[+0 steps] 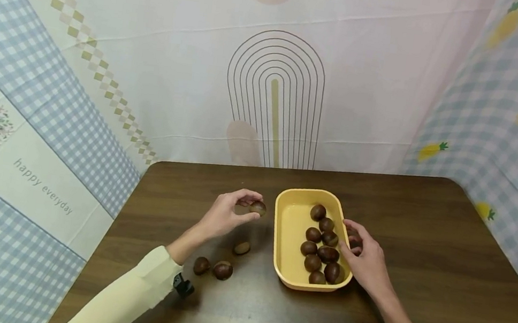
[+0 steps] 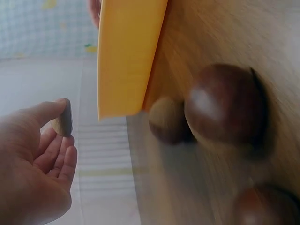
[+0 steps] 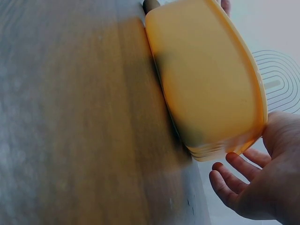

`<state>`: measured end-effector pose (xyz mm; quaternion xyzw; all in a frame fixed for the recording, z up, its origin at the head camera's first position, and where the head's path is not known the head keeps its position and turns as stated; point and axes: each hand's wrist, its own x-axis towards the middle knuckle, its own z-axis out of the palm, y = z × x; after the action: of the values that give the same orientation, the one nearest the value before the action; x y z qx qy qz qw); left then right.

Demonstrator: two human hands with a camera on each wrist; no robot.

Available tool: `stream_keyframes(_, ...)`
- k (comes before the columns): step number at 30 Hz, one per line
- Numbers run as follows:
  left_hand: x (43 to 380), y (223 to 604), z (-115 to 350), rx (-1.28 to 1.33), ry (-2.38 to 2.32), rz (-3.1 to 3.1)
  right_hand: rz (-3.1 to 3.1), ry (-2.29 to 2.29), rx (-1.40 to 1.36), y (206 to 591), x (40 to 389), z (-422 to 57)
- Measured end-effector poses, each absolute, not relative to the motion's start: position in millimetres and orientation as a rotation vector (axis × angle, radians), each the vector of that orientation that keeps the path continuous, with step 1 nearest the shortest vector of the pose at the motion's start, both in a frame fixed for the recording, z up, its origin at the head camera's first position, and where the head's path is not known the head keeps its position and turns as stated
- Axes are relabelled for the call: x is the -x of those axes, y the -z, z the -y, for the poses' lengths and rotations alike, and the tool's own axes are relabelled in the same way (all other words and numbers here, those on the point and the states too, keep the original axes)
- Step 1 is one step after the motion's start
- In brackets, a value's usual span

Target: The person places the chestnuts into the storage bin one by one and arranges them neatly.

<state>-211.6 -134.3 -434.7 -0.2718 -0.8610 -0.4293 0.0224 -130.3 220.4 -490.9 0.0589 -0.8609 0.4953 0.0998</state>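
In the head view my left hand (image 1: 228,213) pinches a brown chestnut (image 1: 258,208) between thumb and fingers, just left of a yellow plastic box (image 1: 284,278). The left wrist view shows that chestnut (image 2: 65,118) at the thumb tip, above the table. My right hand (image 1: 367,258) holds the box by its right side, thumb over the rim and fingers outside. From the right wrist, those fingers (image 3: 234,180) look loosely bent by the box's end; the thumb is hidden behind the rim. Several chestnuts (image 1: 327,254) lie in the right half of the box.
Left of the box, three loose chestnuts (image 1: 223,270) lie on the dark wooden table (image 1: 440,270), near my left forearm. A printed cloth (image 1: 370,89) hangs behind the table, and checked cloths hang at both sides.
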Motion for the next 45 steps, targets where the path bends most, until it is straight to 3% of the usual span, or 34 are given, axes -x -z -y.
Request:
stream_keyframes(19,234,452,54,0.948,1.279,2.749,2.544,-1.469,-0.167,492,134,-219)
stream_keyframes(45,249,463,11,0.984,0.701,2.908,2.528,-1.465,-0.185,495,134,-221)
